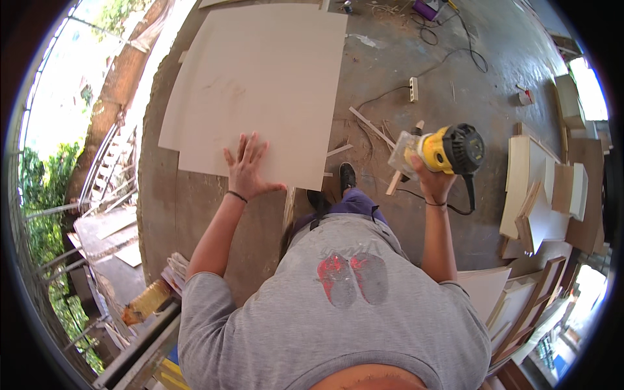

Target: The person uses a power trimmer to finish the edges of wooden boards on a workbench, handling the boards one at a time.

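Observation:
A large pale board (pixel 273 78) lies ahead of me to the left, with another sheet's edge showing beneath it. My left hand (pixel 246 172) rests flat near its close edge, fingers spread and thumb stretched to the right. To the right of the board, my right hand (pixel 431 181) grips a yellow and black trim router (pixel 448 149) with a clear base. The router is held tilted on its side, its base toward the board and its black cap to the right. A light wood strip (pixel 394 182) shows behind the base; whether it touches the router I cannot tell.
A white power strip (pixel 413 90) with a dark cable lies on the concrete floor. Thin wood offcuts (pixel 372 125) are scattered beside the board. A small red and white container (pixel 525 97) stands farther right, near pale wooden boxes (pixel 526 185) and leaning panels (pixel 482 291).

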{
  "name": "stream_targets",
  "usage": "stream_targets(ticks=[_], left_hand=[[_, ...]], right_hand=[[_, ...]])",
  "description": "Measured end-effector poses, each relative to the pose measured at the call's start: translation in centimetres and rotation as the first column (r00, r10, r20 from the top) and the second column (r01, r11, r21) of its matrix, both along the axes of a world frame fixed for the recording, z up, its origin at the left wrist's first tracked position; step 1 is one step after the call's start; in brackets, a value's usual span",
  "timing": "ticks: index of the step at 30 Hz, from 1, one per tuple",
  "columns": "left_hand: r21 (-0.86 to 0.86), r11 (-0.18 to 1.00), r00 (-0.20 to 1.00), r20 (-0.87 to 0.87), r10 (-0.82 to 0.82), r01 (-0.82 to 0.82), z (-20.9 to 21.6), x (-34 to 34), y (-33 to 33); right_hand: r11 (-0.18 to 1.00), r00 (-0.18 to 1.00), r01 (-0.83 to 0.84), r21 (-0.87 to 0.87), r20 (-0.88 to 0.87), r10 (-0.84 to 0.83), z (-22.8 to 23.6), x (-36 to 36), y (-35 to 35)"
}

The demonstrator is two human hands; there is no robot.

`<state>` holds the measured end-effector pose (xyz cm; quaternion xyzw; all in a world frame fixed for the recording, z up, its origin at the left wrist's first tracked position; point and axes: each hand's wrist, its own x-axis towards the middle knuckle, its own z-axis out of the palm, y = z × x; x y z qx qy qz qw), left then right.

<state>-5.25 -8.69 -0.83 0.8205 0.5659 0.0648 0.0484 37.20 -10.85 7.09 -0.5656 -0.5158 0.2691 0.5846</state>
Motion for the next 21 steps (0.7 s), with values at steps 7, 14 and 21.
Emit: stream_targets(ticks=[7, 14, 21], left_hand=[[-0.036, 0.999, 0.999, -0.010, 0.035, -0.036, 0.2, 0.7, 1.4], [-0.040, 0.999, 1.000, -0.029, 0.007, -0.009, 1.3, 0.6, 1.5], [-0.042, 0.999, 1.000, -0.028, 0.010, -0.011, 1.0, 0.9, 1.4]], right_hand=[[0.929, 0.895, -0.369, -0.002, 0.270, 0.356, -1.9, -7.0, 5.8], [0.893, 0.893, -0.441, 0.084, 0.139, 0.428, -2.4, -11.3, 8.5], [0.933, 0.899, -0.359, 0.035, 0.281, 0.335, -3.6, -12.4, 9.4]])
